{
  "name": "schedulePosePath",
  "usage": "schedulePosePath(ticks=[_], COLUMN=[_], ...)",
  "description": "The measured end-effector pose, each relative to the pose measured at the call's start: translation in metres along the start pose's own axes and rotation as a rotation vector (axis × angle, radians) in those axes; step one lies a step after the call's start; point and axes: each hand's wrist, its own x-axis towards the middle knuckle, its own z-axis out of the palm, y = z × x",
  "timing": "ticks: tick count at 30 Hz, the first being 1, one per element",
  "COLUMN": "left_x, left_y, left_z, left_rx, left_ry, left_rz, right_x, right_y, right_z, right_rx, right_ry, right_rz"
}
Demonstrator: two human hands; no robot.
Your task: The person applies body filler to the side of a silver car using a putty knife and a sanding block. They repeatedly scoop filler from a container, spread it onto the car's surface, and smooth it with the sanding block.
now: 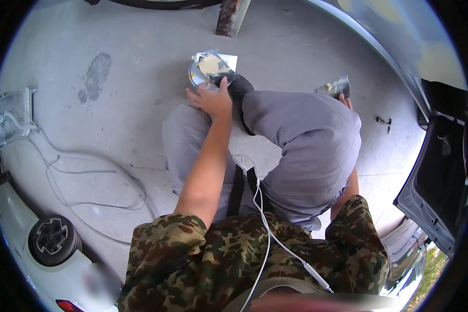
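Note:
My left hand (208,98) grips a round metal tin (196,72) with a rectangular spreader (213,66) smeared with cream paste on top, beside my dark shoe (239,88). My right hand (346,102), partly behind my raised grey-trousered knee, holds a thin metal spreader (337,86) with some pale residue at its right side.
A concrete floor (99,135) with cables, a clear plastic container (11,119) at left, white car bodywork with a wheel (52,239) lower left, a post (231,15) ahead, silver curved panels (421,197) at right and a small dark tool (384,122).

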Motion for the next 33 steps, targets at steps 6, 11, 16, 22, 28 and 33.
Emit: schedulePosePath(ticks=[6, 11, 16, 22, 28, 33], left_x=[0.033, 0.027, 0.045, 0.015, -0.035, -0.063], left_y=[-0.035, -0.013, -0.036, 0.025, 0.159, 0.200], left_z=[0.004, 0.011, 0.012, -0.060, -0.155, -0.182], left_rx=[-0.098, -0.089, -0.169, -0.788, -1.278, -1.274], left_ry=[-0.113, -0.152, -0.157, -0.280, -0.565, -0.717], left_rz=[-0.014, -0.085, -0.013, 0.023, 0.135, 0.362], right_x=[-0.038, -0.036, -0.047, -0.070, -0.159, -0.192], right_y=[-0.037, -0.043, -0.073, -0.169, -0.224, -0.201], right_z=[0.033, -0.022, -0.014, -0.007, 0.131, 0.218], right_rx=[-0.023, -0.082, -0.079, 0.316, 0.263, 0.505], right_ry=[0.137, 0.184, 0.154, 0.075, -0.138, -0.248], right_rz=[-0.041, -0.108, -0.169, -0.409, -0.484, -0.199])
